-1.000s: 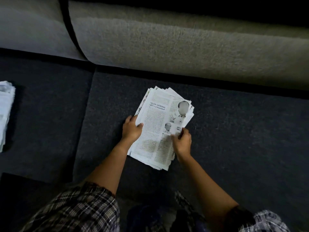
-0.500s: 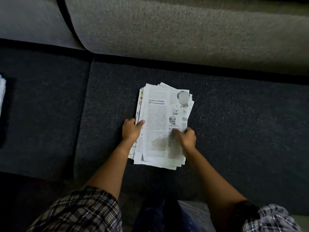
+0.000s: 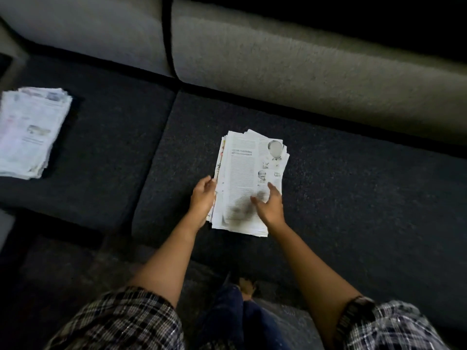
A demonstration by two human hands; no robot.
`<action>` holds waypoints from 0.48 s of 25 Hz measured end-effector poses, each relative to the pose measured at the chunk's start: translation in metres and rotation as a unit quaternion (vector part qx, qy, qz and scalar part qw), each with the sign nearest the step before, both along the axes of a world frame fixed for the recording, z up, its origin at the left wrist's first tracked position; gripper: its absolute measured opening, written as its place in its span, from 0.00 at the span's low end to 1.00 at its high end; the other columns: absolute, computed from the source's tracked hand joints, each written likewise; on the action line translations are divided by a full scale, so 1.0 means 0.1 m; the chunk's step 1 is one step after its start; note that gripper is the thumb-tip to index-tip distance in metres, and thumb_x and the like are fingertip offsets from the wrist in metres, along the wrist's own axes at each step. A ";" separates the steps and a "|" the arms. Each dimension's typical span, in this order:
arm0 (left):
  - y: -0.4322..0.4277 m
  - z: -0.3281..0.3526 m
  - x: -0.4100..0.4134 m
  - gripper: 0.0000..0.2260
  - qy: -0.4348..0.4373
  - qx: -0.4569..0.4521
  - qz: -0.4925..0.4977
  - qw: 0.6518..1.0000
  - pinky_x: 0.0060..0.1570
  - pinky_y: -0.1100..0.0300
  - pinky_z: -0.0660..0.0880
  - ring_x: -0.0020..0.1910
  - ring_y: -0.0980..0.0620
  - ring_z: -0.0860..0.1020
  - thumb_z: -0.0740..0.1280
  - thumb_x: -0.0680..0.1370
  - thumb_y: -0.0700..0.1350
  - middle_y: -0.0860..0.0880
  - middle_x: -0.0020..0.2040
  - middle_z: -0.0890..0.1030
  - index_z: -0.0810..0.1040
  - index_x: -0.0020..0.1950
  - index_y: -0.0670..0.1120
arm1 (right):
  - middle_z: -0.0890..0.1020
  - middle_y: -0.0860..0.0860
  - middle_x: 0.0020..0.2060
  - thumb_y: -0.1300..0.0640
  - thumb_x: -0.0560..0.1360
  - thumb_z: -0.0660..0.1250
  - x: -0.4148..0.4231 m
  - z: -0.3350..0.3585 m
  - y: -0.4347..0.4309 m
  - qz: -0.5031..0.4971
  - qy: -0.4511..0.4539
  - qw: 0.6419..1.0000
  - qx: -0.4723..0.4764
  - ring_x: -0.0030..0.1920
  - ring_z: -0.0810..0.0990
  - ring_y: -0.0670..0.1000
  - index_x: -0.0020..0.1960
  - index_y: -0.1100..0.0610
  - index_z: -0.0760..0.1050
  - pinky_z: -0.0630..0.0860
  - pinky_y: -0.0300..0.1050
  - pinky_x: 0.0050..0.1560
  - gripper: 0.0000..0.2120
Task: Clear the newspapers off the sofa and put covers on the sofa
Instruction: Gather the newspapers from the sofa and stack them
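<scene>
Left hand point(image 3: 203, 198) open against edge of newspaper stack point(image 3: 242, 173), right hand point(image 3: 270, 207) spread open over it: square edges, then lift from beneath.

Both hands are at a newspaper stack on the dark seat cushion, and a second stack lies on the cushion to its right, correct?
No: the head view shows the second stack on the cushion to the left. The left hand and right hand are at the newspaper stack.

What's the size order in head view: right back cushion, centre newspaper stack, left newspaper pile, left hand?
1. right back cushion
2. centre newspaper stack and left newspaper pile: alike; pile cropped at frame edge, unranked
3. left hand
</scene>
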State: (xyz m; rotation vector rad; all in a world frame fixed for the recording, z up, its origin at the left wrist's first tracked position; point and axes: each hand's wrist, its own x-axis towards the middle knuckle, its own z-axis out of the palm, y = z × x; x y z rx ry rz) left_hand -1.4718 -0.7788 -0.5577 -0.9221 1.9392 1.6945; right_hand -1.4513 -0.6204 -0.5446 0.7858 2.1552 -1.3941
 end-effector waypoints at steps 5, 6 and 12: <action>-0.51 0.75 0.23 0.19 0.001 0.061 0.102 0.993 0.62 0.52 0.67 0.65 0.45 0.72 0.56 0.81 0.50 0.44 0.67 0.72 0.65 0.71 0.45 | 0.62 0.55 0.73 0.55 0.79 0.61 -0.05 0.67 -0.74 -0.017 -0.046 0.987 -0.156 0.72 0.62 0.54 0.74 0.59 0.58 0.61 0.47 0.68 0.26; -0.65 0.88 0.26 0.19 0.001 0.069 0.125 0.990 0.64 0.51 0.66 0.65 0.45 0.72 0.55 0.81 0.50 0.44 0.68 0.71 0.64 0.71 0.45 | 0.63 0.55 0.72 0.54 0.79 0.61 -0.09 0.79 -0.92 -0.008 -0.047 0.984 -0.174 0.71 0.63 0.54 0.74 0.59 0.59 0.62 0.47 0.69 0.26; -2.06 1.77 0.32 0.21 0.067 0.102 0.259 0.958 0.65 0.50 0.64 0.67 0.44 0.70 0.55 0.82 0.52 0.42 0.69 0.70 0.62 0.72 0.43 | 0.71 0.51 0.65 0.50 0.81 0.57 -0.32 1.64 -2.53 0.092 -0.048 0.955 -0.278 0.66 0.69 0.52 0.70 0.61 0.64 0.64 0.44 0.64 0.22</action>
